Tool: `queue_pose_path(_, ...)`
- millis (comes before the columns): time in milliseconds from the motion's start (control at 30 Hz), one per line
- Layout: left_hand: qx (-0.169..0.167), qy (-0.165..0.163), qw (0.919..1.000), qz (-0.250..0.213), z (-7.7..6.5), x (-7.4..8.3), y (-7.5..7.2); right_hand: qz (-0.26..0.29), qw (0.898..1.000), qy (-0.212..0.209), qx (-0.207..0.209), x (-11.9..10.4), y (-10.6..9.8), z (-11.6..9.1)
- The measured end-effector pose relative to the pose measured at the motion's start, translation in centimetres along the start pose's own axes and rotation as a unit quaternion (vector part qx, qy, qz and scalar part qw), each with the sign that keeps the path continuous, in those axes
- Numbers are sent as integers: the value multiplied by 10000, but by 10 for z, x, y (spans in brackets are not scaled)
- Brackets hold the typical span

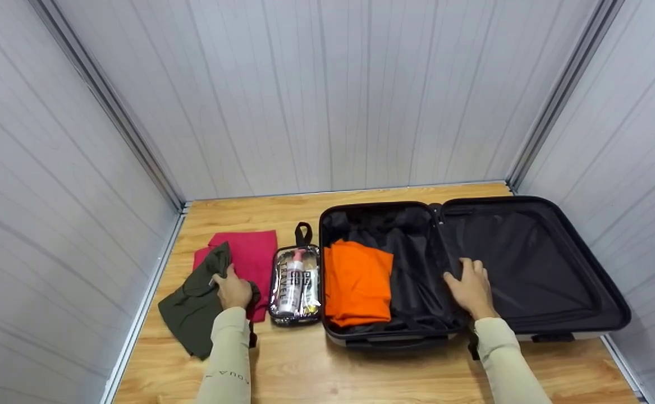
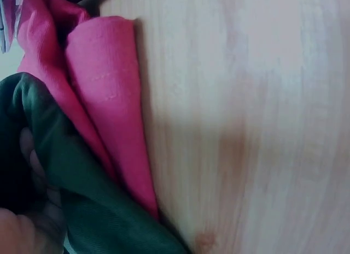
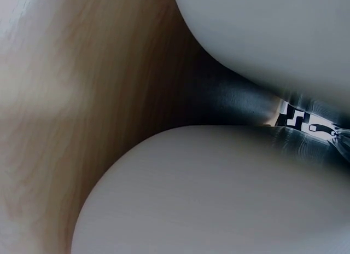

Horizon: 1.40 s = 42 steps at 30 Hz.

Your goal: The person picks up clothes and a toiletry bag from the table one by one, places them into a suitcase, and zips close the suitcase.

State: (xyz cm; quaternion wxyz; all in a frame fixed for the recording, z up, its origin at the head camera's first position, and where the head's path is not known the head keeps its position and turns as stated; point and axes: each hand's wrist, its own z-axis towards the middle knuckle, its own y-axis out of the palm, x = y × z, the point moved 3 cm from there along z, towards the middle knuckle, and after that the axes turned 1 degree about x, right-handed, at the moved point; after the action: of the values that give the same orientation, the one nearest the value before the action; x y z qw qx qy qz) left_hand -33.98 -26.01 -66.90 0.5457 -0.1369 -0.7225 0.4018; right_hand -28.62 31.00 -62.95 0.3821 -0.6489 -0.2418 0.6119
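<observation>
- Head view: the left hand [image 1: 233, 289] pinches the green cloth [image 1: 192, 306] at lower left, partly over the pink cloth [image 1: 255, 252]. Gathering several layers and lifting straight up should work best, so the pink cloth is not dragged. The green cloth looks dark, soft and loosely bunched, one corner pointing toward the bottom. At lower right, the right hand [image 1: 472, 289] lies at the middle edge of the suitcase [image 1: 529, 258]; I cannot tell whether it grips.
- Left wrist view: the green cloth fills the lower left, folded around the left hand.
- Right wrist view: pale outer shells [image 3: 208, 188] and wooden floor [image 3: 60, 133]; no hand shows.
</observation>
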Motion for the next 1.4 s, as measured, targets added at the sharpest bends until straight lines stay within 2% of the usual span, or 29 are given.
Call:
queue_pose_path(300, 21, -246, 9992, -303, 1, -3, 0, -36, 10000, 28, -5, 0, 0, 0)
queue_pose_path(600, -133, -75, 9999, 42, 1, -3, -2, 6, 10000, 30, 21, 0, 1, 0)
queue_pose_path(700, -179, -51, 9998, 0, 1, -4, -4, 41, 10000, 42, 13, 1, 2, 0)
queue_pose_path(1033, -438, -439, 9948, -811, -1, -12, -7, 38, 10000, 23, -7, 1, 1, 2)
queue_pose_path(1400, -383, -355, 9875, -1485, -11, -12, -17, 28, 10000, 69, 8, 1, 0, 1)
